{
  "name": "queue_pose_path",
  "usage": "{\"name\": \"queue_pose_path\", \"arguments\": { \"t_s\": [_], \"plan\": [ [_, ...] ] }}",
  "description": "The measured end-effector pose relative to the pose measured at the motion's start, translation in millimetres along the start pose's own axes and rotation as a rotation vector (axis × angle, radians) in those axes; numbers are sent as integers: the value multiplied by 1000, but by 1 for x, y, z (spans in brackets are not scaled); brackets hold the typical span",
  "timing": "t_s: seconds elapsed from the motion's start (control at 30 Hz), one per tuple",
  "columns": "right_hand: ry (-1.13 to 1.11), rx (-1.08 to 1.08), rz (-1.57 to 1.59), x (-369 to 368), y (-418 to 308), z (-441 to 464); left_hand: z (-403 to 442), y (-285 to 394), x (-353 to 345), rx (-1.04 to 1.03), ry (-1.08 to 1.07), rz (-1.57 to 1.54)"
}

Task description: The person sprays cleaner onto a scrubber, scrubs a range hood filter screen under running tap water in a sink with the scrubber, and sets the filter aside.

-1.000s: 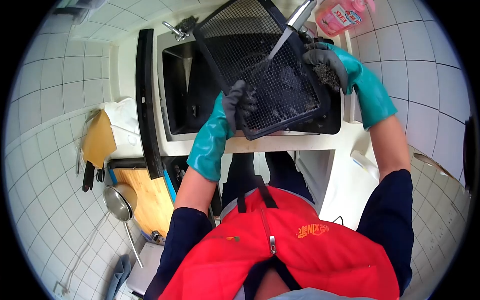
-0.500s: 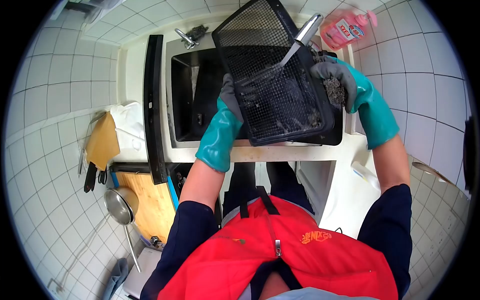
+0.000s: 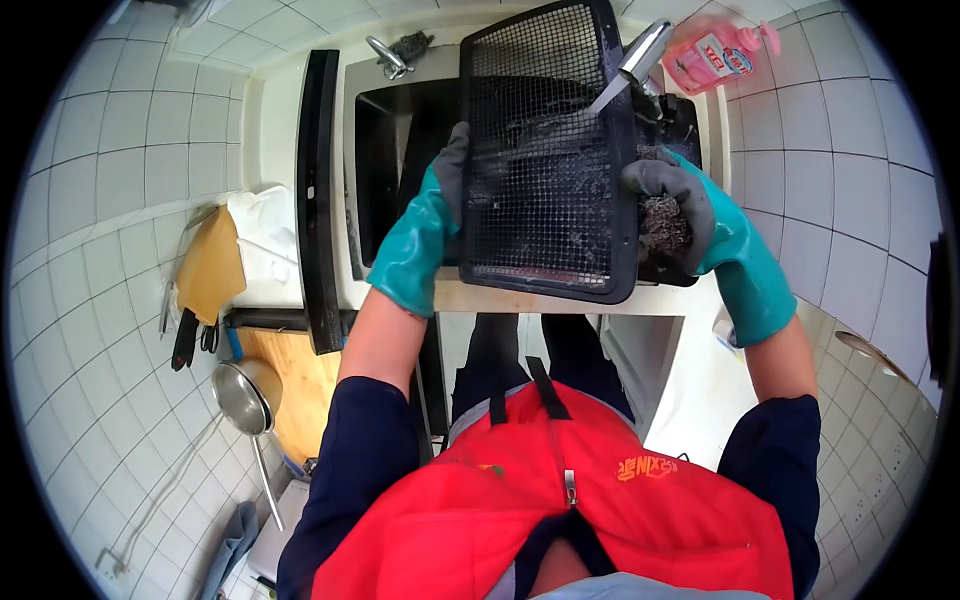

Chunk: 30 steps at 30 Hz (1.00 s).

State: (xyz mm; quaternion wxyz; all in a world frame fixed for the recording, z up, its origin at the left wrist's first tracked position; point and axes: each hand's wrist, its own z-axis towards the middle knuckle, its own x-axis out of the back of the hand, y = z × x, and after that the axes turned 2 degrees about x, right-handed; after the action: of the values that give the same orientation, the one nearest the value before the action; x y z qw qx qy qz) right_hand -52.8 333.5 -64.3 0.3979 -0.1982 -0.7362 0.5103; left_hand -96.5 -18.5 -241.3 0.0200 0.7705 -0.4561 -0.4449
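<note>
Over the sink (image 3: 376,170) is a black-framed metal mesh filter screen (image 3: 545,215), tilted, with pale foam or residue on its grid. My left hand (image 3: 452,178), in a green and grey rubber glove, is closed on the screen's left edge. My right hand (image 3: 690,200), gloved the same way, grips a steel wool scrubber (image 3: 662,226) beside the right edge of the frame. The chrome faucet (image 3: 642,58) points at the screen's upper right, and water runs onto the mesh from it. The fingertips of both hands are partly hidden.
A pink soap bottle (image 3: 708,60) stands behind the faucet on the right. Left of the sink lies a long black panel (image 3: 317,200). A second small tap (image 3: 388,55) with dark steel wool (image 3: 412,45) sits at the back. Pans (image 3: 242,398) and a cleaver-shaped tool (image 3: 212,265) hang left.
The filter screen has turned more upright and shifted slightly right in view. My left hand has moved lower along its left edge. My right hand still holds the scrubber by the right side.
</note>
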Motion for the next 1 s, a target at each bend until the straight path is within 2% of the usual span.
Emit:
{"name": "queue_pose_path", "arguments": {
  "t_s": [0.07, 0.1, 0.2, 0.27, 0.33, 0.37, 0.43, 0.5, 0.53, 0.6, 0.67, 0.7, 0.73, 0.77, 0.8, 0.83, 0.9, 0.97, 1.0],
  "plan": [
    [2, -11, 289, -9, 10, -13, -45, 22, -35, 146, -5, -46],
    [3, -17, 387, -14, 8, -18, -55, 22, -30, 152, 1, -45],
    [200, -159, 576, -15, -25, -28, -77, 24, -24, 183, 30, 12],
    [197, -573, 1313, -5, -20, -29, -100, 29, -38, 175, 66, 59],
    [37, -125, 1037, 0, 8, -24, -119, 29, -50, 113, 75, 50],
    [-40, -88, 647, 12, 12, -24, -125, 27, -53, 52, 82, 42],
    [-118, -54, 259, 19, -14, -22, -132, 24, -46, 5, 126, 72],
    [480, -734, 417, -6, -61, -9, -140, 22, -43, -43, 176, 102],
    [468, -736, 419, -15, -72, 6, -146, 22, -45, -45, 189, 70],
    [355, -577, 7, -37, -91, 32, -156, 19, -53, -36, 204, 40],
    [403, -38, -426, -81, -51, 71, -158, 17, -61, -88, 205, 52],
    [335, -4, -555, -93, -56, 100, -149, 8, -40, -233, 119, 163],
    [265, 31, -679, -102, -56, 120, -154, 9, -52, -235, 124, 168],
    [265, 32, -668, -107, -42, 128, -164, 11, -72, -221, 207, 124],
    [254, 166, -708, -112, -25, 138, -171, 12, -82, -209, 288, 82],
    [240, 297, -748, -114, -12, 149, -160, 1, -49, -275, 308, 96],
    [188, -65, -887, -73, 44, 144, -167, -6, -23, -281, 294, 38],
    [309, -97, -916, -69, 39, 139, -168, 1, -18, -308, 213, 55],
    [330, -96, -863, -87, 5, 128, -170, -4, -15, -311, 224, 39]
  ]
}}
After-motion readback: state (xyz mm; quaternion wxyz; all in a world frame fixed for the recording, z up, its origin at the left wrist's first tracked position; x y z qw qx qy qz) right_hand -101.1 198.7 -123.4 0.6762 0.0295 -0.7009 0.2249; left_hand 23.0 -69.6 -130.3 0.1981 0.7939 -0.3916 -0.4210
